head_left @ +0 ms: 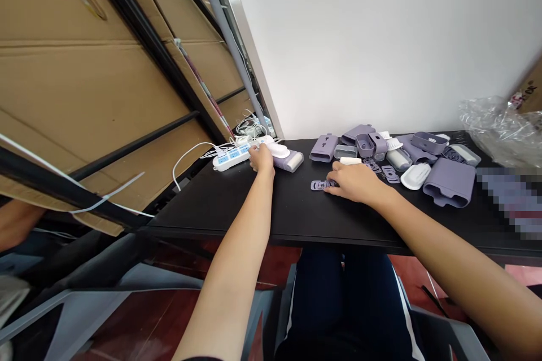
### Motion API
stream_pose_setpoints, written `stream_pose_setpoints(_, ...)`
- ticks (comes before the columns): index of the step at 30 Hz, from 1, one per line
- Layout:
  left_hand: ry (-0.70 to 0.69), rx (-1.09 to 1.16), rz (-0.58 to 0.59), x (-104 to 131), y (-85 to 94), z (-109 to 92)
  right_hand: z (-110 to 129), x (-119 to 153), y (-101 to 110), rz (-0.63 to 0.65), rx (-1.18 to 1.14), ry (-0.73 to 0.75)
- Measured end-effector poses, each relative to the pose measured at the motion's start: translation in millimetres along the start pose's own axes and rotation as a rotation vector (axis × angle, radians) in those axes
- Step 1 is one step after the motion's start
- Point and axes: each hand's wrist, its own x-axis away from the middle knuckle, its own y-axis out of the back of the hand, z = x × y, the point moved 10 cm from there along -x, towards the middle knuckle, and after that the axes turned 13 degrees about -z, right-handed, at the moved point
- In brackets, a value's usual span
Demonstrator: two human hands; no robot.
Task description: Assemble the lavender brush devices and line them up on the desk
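My left hand (261, 160) is at the left part of the black table, its fingers closed around the end of a white oval piece (278, 150). That piece lies over a purple-and-white device (289, 161), beside a white power strip (232, 158). Near the table's middle, my right hand (352, 181) is lowered palm down with fingers bent. Its fingertips touch a small flat purple cut-out part (320, 185), and a white block (350, 161) shows just behind the hand. Whether the right fingers grip anything is hidden.
Purple housings (449, 181), white oval covers (415, 176) and flat cut-out parts (390, 174) are heaped on the table's right side. Clear plastic wrap (499, 124) lies at the far right. Cables (252, 127) tangle behind the power strip. Cardboard (63, 96) and a black frame stand left.
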Motion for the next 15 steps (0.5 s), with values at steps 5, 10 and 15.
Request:
stream_pose_setpoints(5, 0.035, -0.094, -0.246, 18.8, 33.4, -25.4, -7.7, 0.0, 1.6, 0.011, -0.061, -0.042)
stream_pose_setpoints(10, -0.471, 0.057, -0.154, 73.6, 24.3, -101.2, -5.2, 1.2, 8.3, -0.059, -0.099, -0.016)
stream_pose_setpoints(15, -0.474, 0.290, 0.419, 132.3, -24.3, -114.4, -39.9, 3.1, 35.9, -0.272, -0.214, -0.223)
